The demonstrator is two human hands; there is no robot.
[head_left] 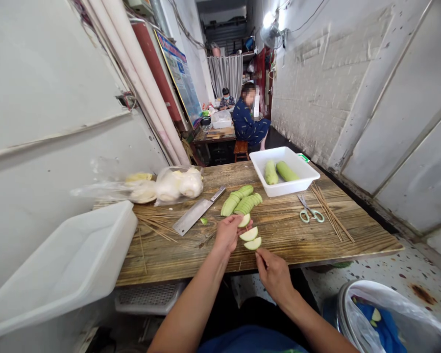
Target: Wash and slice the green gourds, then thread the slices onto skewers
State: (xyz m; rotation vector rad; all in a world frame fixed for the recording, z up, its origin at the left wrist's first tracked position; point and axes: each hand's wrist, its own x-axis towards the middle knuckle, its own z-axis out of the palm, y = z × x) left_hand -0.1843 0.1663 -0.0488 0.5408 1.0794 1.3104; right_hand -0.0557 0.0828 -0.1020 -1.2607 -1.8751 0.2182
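Observation:
My left hand (pixel 228 232) is closed, pinching a pale half-round zucchini slice (pixel 244 220) at the tip of a thin skewer. Two more zucchini slices (pixel 253 243) sit on the skewer nearer to me. My right hand (pixel 274 272) is closed around the skewer's lower end, which the fingers mostly hide. Just beyond my left hand lie rows of cut green zucchini (pixel 247 203) on the wooden table (pixel 286 230). To their left rests a cleaver (pixel 194 215), with a small green scrap (pixel 204 221) beside its blade.
A white tray (pixel 257 169) with two whole zucchinis stands at the back right, near scissors (pixel 308 211) and loose skewers (pixel 330 213). At left are more skewers (pixel 156 220), bagged white vegetables (pixel 180 185) and a white bin (pixel 106 250). A lined bucket (pixel 347 314) stands lower right. Two people sit farther back.

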